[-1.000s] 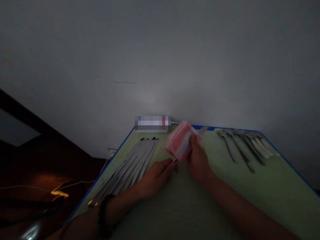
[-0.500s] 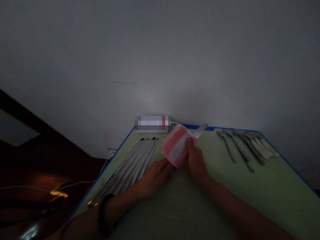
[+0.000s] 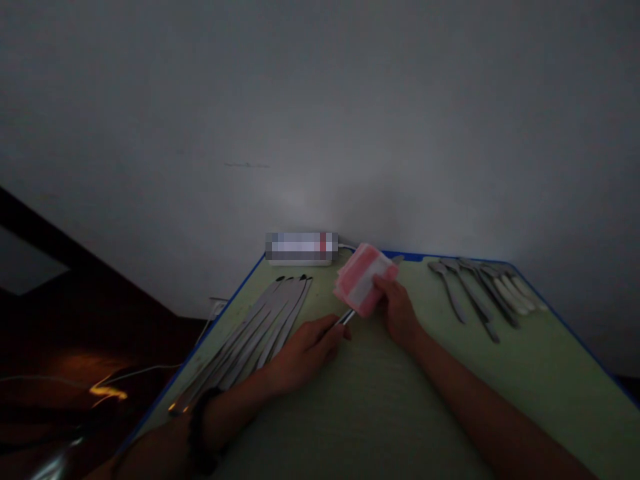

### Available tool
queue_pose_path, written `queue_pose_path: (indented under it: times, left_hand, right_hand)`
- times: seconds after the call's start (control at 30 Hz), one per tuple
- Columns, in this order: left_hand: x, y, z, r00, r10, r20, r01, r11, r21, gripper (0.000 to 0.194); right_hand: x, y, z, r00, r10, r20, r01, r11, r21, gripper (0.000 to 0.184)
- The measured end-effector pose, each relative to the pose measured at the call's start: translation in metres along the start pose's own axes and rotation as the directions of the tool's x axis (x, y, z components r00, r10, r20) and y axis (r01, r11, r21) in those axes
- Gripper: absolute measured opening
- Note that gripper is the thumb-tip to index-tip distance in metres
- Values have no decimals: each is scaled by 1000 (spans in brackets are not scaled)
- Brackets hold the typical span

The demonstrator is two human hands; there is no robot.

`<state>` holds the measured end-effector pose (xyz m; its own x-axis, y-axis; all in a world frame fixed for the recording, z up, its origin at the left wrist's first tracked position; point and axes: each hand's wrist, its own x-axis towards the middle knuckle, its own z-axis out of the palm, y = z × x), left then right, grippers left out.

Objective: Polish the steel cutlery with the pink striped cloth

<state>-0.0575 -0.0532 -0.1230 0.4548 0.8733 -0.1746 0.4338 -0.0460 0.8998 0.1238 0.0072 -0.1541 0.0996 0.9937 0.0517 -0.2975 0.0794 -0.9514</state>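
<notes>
My left hand [image 3: 310,347], with a dark bracelet at the wrist, is closed round the handle of a metal table knife [image 3: 346,316]. The knife slants up to the right, its middle covered by a folded pink-and-white striped cloth [image 3: 367,279]. My right hand [image 3: 397,308] grips this cloth about the blade, thumb on top. Only a bit of the blade's tip shows past the cloth. Left of my hands, several long metal knives [image 3: 273,313] lie side by side. Over on the right lie several metal spoons [image 3: 450,293], some other pieces having white handles [image 3: 510,293].
The pale green table [image 3: 390,413] has a blue edge and stands against a grey wall [image 3: 320,120]. A white box-like object [image 3: 303,252], partly blurred out, sits at the back with a cable. A wall socket [image 3: 218,308] and cords are beyond the left edge.
The cloth has shifted toward the blade's tip, so less blade shows beyond it. A stretch of handle now shows between my left hand and the cloth.
</notes>
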Motion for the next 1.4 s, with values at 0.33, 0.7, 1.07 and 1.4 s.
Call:
queue_pose_path:
  times: [0.33,0.7,1.07,1.4]
  left_hand:
    - [-1,3,0,1000,8,14,-8,1000,26,33]
    - [-7,2,-5,982,187,26,-188,981,37,15]
    - [-7,7,0,977,196,86,-206,969,136,25]
    - [-6,7,-5,970,219,102,-231,965,123,21]
  right_hand:
    - [11,11,-2,992,94,-82,-71,966,250,33]
    - [20,-4,2,967,220,-125,-106,799,591,21]
    - [14,2,-1,987,161,17,-155,913,378,27]
    - [14,9,-6,983,159,90,-170,976,134,36]
